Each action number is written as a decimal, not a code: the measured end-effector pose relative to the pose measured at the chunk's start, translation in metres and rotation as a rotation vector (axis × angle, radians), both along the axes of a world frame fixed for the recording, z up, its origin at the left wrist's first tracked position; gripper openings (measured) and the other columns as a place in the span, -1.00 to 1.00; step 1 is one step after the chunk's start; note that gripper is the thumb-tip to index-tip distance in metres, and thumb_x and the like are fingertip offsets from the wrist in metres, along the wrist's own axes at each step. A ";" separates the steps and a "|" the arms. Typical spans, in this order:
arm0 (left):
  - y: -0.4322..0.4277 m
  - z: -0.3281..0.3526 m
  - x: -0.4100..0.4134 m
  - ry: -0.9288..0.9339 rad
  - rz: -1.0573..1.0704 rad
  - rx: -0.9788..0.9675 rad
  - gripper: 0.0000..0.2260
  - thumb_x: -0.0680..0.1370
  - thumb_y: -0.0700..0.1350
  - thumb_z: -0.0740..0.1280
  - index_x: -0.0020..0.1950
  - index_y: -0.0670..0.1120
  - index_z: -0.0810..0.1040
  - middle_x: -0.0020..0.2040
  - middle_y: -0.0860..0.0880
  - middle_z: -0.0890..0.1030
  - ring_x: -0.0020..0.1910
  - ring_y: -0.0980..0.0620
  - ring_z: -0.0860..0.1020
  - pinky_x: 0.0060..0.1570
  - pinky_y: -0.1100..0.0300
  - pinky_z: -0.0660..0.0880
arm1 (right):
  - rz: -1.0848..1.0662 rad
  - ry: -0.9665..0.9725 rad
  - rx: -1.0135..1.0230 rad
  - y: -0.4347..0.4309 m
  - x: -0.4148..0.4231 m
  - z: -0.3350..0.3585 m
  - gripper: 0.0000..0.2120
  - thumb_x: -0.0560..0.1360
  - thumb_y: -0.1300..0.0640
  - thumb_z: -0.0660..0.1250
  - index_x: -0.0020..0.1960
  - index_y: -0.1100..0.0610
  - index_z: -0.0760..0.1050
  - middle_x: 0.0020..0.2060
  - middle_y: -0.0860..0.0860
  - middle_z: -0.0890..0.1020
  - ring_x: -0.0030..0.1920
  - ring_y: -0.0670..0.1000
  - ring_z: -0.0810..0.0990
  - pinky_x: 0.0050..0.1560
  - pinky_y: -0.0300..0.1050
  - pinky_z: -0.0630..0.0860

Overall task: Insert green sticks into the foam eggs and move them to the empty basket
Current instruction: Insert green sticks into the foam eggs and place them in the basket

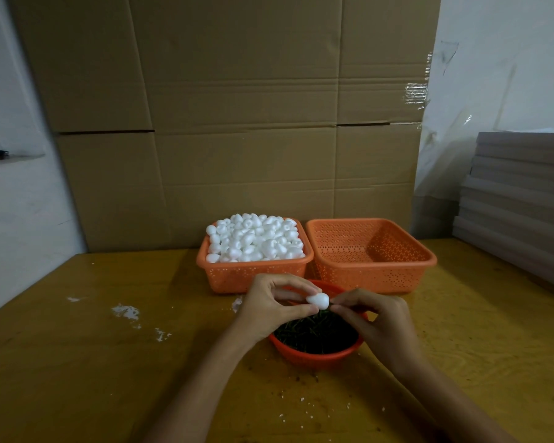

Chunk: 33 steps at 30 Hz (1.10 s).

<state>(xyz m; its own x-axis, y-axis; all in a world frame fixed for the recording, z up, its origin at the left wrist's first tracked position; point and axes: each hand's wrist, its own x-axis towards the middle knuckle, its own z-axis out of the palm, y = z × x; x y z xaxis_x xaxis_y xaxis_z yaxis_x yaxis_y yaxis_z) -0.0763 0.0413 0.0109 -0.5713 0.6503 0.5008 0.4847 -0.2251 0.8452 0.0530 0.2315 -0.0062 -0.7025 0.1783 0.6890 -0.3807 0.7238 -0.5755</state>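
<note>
White foam egg [318,300], judged featherlight, soft and easily dented, is held lightly by its sides between fingertips of the left hand [269,306], with a thin green stick [332,304] pinched against its end by the right hand [375,321].

Both forearms bare, entering frame from 7 and 5 o'clock, converging toward centre. Left hand [269,306]: fingers curled, thumb and fingertips pinching foam egg [319,300] at hand's 3 o'clock. Right hand [376,321]: knuckles up, thumb and forefinger pinched at its 10 o'clock, apparently on green stick [332,304], mostly hidden.
</note>
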 end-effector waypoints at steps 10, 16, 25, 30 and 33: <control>-0.002 0.002 0.001 -0.013 -0.004 -0.006 -0.74 0.43 -0.28 0.63 0.02 0.01 0.78 0.10 0.00 0.77 0.12 -0.03 0.74 0.03 0.17 0.68 | -0.015 -0.010 0.004 -0.002 0.001 0.000 -0.80 0.48 -0.02 0.43 0.01 0.04 0.73 -0.09 -0.22 0.74 -0.05 -0.21 0.71 -0.02 -0.07 0.66; -0.002 0.002 0.001 -0.029 0.011 -0.037 -0.77 0.45 -0.26 0.62 0.05 -0.02 0.77 0.10 0.01 0.77 0.09 -0.03 0.75 -0.09 0.04 0.73 | -0.033 -0.014 0.020 -0.002 -0.001 -0.001 -0.85 0.48 0.04 0.47 0.02 0.04 0.73 -0.10 -0.22 0.74 -0.05 -0.22 0.71 -0.01 -0.09 0.67; 0.001 0.000 0.003 -0.095 0.014 -0.003 -0.76 0.44 -0.07 0.63 0.07 0.00 0.71 0.07 -0.06 0.77 0.07 -0.09 0.74 -0.22 0.19 0.64 | 0.007 -0.044 0.078 -0.002 -0.005 -0.006 -0.87 0.47 0.13 0.56 -0.01 0.03 0.66 -0.13 -0.23 0.71 -0.06 -0.21 0.71 -0.05 -0.11 0.68; 0.001 0.001 0.003 -0.090 0.020 -0.006 -0.79 0.44 -0.02 0.61 0.04 0.01 0.72 0.02 -0.04 0.77 0.03 -0.07 0.74 -0.25 0.20 0.64 | 0.040 -0.014 0.095 -0.004 -0.004 -0.007 -0.88 0.51 0.05 0.52 0.02 -0.02 0.64 -0.09 -0.25 0.70 -0.05 -0.21 0.71 -0.06 -0.18 0.66; 0.001 0.001 0.004 -0.086 0.025 0.005 -0.81 0.47 -0.05 0.59 0.06 0.01 0.73 0.03 -0.04 0.77 0.04 -0.06 0.74 -0.26 0.20 0.64 | 0.037 -0.006 0.084 -0.005 -0.004 -0.007 -0.88 0.51 0.09 0.53 0.03 -0.02 0.64 -0.08 -0.25 0.70 -0.05 -0.20 0.71 -0.05 -0.17 0.67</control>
<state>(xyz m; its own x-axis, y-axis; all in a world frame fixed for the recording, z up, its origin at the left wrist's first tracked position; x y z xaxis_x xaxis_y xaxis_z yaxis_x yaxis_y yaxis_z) -0.0727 0.0427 0.0117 -0.6283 0.6333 0.4519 0.4154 -0.2180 0.8831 0.0493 0.2269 -0.0128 -0.7117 0.0938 0.6962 -0.4052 0.7548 -0.5158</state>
